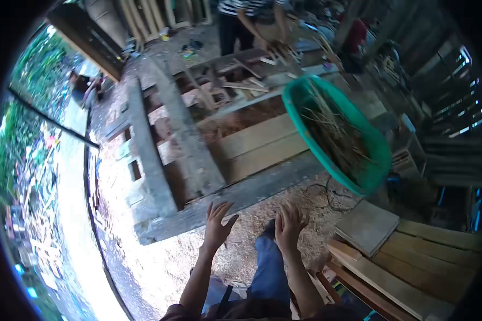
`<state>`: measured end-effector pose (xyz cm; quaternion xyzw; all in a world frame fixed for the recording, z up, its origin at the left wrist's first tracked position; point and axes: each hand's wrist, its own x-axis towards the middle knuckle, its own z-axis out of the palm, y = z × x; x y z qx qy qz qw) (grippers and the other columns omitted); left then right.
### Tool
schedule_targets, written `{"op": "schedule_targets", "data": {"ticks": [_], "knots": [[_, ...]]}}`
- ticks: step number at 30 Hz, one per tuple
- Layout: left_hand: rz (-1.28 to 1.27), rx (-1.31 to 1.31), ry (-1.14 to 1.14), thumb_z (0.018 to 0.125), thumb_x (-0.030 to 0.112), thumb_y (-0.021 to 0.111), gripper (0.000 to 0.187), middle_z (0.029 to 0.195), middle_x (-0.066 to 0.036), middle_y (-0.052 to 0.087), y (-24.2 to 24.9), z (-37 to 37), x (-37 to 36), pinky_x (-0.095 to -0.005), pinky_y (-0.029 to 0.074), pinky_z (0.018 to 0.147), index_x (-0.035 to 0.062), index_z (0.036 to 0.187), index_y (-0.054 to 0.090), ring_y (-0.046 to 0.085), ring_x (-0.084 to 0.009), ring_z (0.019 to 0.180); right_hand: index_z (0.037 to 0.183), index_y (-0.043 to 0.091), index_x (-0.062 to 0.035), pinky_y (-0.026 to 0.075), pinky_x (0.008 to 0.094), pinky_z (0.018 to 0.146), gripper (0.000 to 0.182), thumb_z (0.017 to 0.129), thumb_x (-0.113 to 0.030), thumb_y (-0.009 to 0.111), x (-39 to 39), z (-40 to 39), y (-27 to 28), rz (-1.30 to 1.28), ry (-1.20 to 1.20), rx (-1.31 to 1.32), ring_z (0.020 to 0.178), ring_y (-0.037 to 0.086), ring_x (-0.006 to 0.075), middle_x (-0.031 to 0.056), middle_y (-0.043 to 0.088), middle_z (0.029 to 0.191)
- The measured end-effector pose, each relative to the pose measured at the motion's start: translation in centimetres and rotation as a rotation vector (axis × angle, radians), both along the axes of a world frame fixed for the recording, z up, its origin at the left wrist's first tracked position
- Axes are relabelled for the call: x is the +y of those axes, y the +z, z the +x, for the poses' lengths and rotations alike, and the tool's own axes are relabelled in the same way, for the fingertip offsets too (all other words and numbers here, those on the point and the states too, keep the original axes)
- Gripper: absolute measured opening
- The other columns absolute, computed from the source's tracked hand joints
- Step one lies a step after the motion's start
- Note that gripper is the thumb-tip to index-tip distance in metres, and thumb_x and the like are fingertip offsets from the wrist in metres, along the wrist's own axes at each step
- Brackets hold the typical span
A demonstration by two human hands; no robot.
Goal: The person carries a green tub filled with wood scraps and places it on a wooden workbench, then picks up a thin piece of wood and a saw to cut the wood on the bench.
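Observation:
My left hand (216,227) is open, with the fingers spread, in front of the near beam (251,188) of a heavy timber work frame. To its right my right hand (290,224) is also open, its fingers apart and slightly bent. Neither hand holds anything. Beyond them, pale planks (265,155) lie side by side within the frame. A green plastic tub (374,179), filled with thin wood scraps (332,120), rests tilted on the right part of the frame.
Across the frame, a person in a striped top (246,6) bends over wood pieces. Another person (85,88) sits at the far left. Stacked boards (412,257) stand at the lower right. Wood shavings (241,257) cover the floor by my legs.

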<state>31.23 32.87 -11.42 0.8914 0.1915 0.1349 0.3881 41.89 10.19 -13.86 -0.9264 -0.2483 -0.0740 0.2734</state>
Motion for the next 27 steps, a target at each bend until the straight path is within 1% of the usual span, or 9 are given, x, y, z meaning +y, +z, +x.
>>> {"op": "schedule_targets", "data": {"ticks": [2,4,7,13,15,16,23,25,27], "knots": [[-0.004,-0.025,0.068,0.090,0.020,0.081,0.047,0.130,-0.015,0.070,1.2,-7.0,3.1,-0.0525,0.029,0.124,0.0082,0.133,0.068,0.060,-0.0308,0.131,0.139,0.062,-0.0129,0.018,0.0622,0.120,0.040,0.100,-0.021,0.062,3.7,-5.6,0.7,0.000,0.071,0.039,0.140,0.047,0.0360,0.0127,0.055,0.144],[-0.013,-0.055,0.113,0.090,0.020,0.080,0.046,0.129,-0.015,0.070,1.9,-15.0,6.2,-0.0526,0.029,0.124,0.0082,0.133,0.068,0.061,-0.0314,0.130,0.137,0.063,-0.0127,0.015,0.0613,0.122,0.037,0.101,-0.019,0.062,7.9,-11.6,2.6,0.027,0.135,-0.020,0.140,0.047,0.0330,0.0110,0.056,0.144],[-0.014,-0.078,0.181,0.091,0.020,0.079,0.044,0.126,-0.015,0.071,3.7,-28.1,10.3,-0.0538,0.032,0.121,0.0086,0.132,0.068,0.062,-0.0324,0.127,0.135,0.065,-0.0128,0.023,0.0555,0.121,0.037,0.098,-0.018,0.065,13.8,-22.1,4.5,0.072,0.241,-0.020,0.136,0.051,0.0315,0.0093,0.060,0.139],[-0.093,-0.014,0.398,0.092,0.018,0.078,0.037,0.126,-0.012,0.073,8.1,-48.0,16.1,-0.0539,0.036,0.119,0.0086,0.127,0.070,0.064,-0.0319,0.125,0.136,0.065,-0.0135,0.020,0.0546,0.120,0.039,0.097,-0.021,0.068,24.5,-37.8,7.3,0.078,0.395,0.038,0.135,0.052,0.0280,0.0083,0.061,0.139],[-0.116,-0.015,0.455,0.093,0.020,0.078,0.037,0.123,-0.012,0.074,9.1,-53.0,18.4,-0.0479,0.040,0.112,0.0082,0.127,0.071,0.065,-0.0316,0.120,0.138,0.065,-0.0134,0.017,0.0558,0.120,0.041,0.097,-0.021,0.069,27.7,-42.1,8.5,0.074,0.450,0.030,0.135,0.052,0.0269,0.0094,0.060,0.138],[-0.092,-0.051,0.477,0.093,0.021,0.077,0.037,0.121,-0.013,0.074,8.9,-54.9,19.5,-0.0442,0.043,0.107,0.0077,0.127,0.071,0.065,-0.0317,0.116,0.138,0.065,-0.0134,0.017,0.0558,0.120,0.041,0.097,-0.021,0.069,29.4,-43.6,9.1,0.076,0.451,0.022,0.135,0.052,0.0269,0.0094,0.060,0.138],[-0.196,-0.168,0.484,0.094,0.022,0.076,0.037,0.124,-0.012,0.074,7.7,-59.8,30.8,-0.0440,0.044,0.107,0.0069,0.128,0.070,0.065,-0.0327,0.119,0.137,0.065,-0.0148,0.019,0.0569,0.118,0.039,0.098,-0.023,0.068,40.8,-48.7,10.4,0.022,0.508,0.105,0.132,0.053,0.0278,0.0095,0.061,0.137],[-0.281,-0.107,0.460,0.094,0.023,0.076,0.038,0.123,-0.012,0.074,7.3,-60.0,35.6,-0.0437,0.045,0.105,0.0080,0.128,0.070,0.066,-0.0322,0.116,0.137,0.065,-0.0147,0.019,0.0566,0.118,0.039,0.098,-0.023,0.068,44.9,-49.2,9.2,0.021,0.476,0.103,0.131,0.054,0.0276,0.0089,0.061,0.138],[-0.170,-0.175,0.396,0.094,0.024,0.077,0.038,0.121,-0.012,0.074,6.5,-59.9,40.8,-0.0436,0.046,0.104,0.0088,0.129,0.070,0.066,-0.0321,0.115,0.136,0.065,-0.0148,0.020,0.0555,0.117,0.040,0.097,-0.022,0.069,49.6,-49.5,6.6,0.075,0.460,0.146,0.130,0.055,0.0263,0.0074,0.062,0.137]]}}
